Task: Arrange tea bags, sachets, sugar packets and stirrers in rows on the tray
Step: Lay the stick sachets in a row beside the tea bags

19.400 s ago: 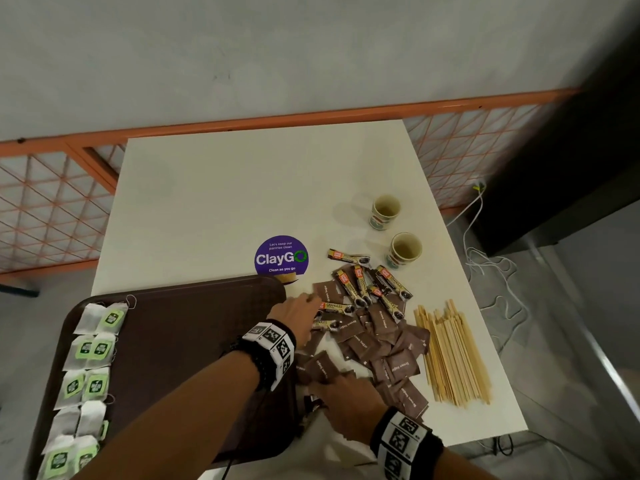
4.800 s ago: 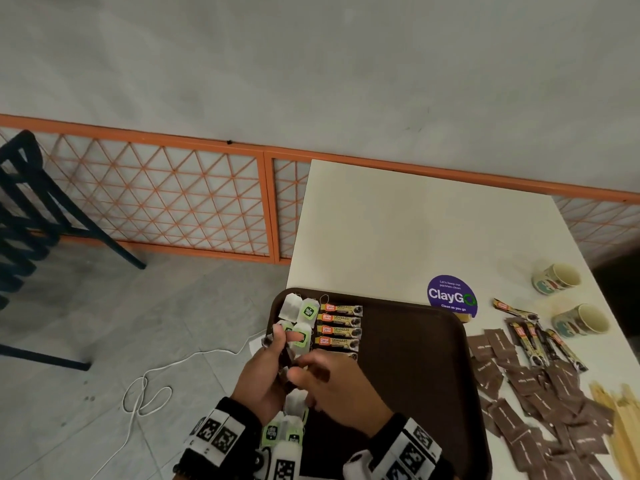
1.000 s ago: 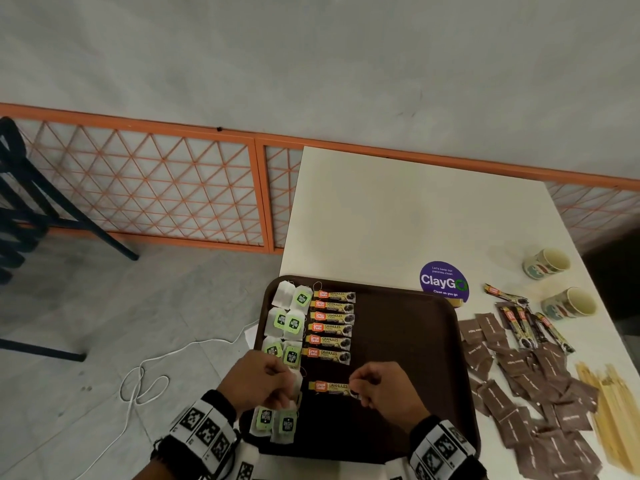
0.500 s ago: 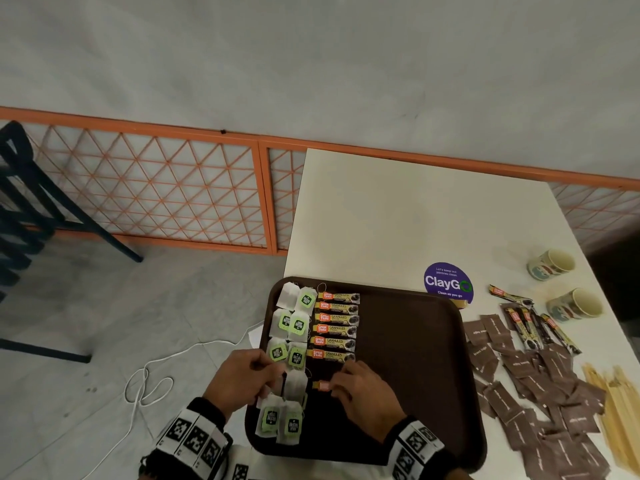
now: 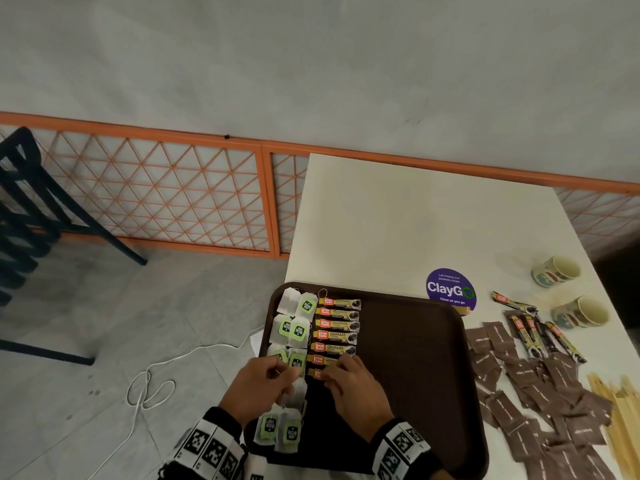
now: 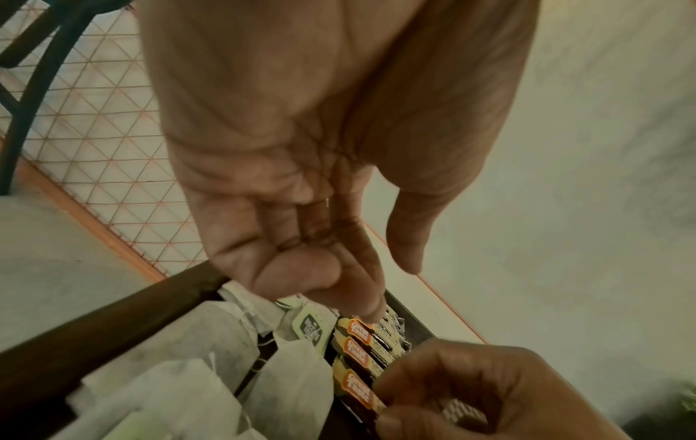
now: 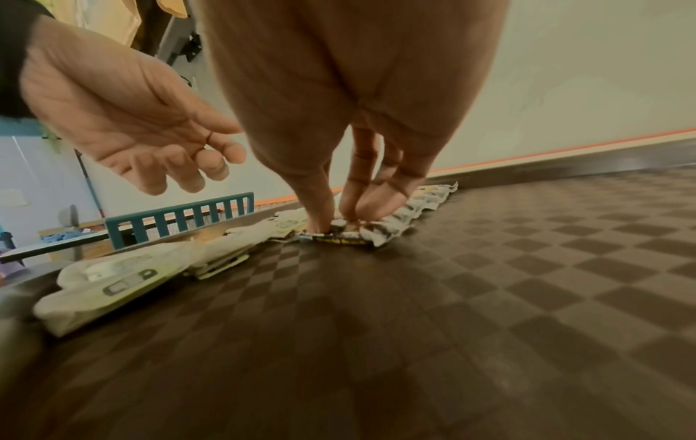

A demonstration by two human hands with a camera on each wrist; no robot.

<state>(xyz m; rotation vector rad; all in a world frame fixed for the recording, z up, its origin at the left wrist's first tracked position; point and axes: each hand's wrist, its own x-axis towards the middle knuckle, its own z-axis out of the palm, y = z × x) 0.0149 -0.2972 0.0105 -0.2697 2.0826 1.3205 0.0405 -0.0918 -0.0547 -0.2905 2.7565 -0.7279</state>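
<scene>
A brown tray [image 5: 415,348] lies at the table's near left corner. Tea bags [image 5: 292,327] with green tags run in a double column down its left side. Beside them, coffee sachets [image 5: 337,336] lie in a stacked column. My right hand [image 5: 329,374] pinches the nearest sachet [image 5: 317,373] at the column's near end; its thumb and fingers [image 7: 320,214] press that sachet [image 7: 339,236] onto the tray floor. My left hand [image 5: 277,372] hovers over the tea bags, fingers loosely curled and holding nothing [image 6: 388,288].
Brown sugar packets [image 5: 540,386], loose sachets [image 5: 533,334] and wooden stirrers [image 5: 620,410] lie on the white table [image 5: 398,220] right of the tray. Two paper cups [image 5: 557,270] stand far right, near a purple sticker [image 5: 450,289]. A dark chair [image 5: 20,202] and a white cable [image 5: 156,375] are on the floor left.
My right hand has slid the sachet away from me, up against the near end of the sachet column. My left hand has shifted slightly forward over the tea bags.
</scene>
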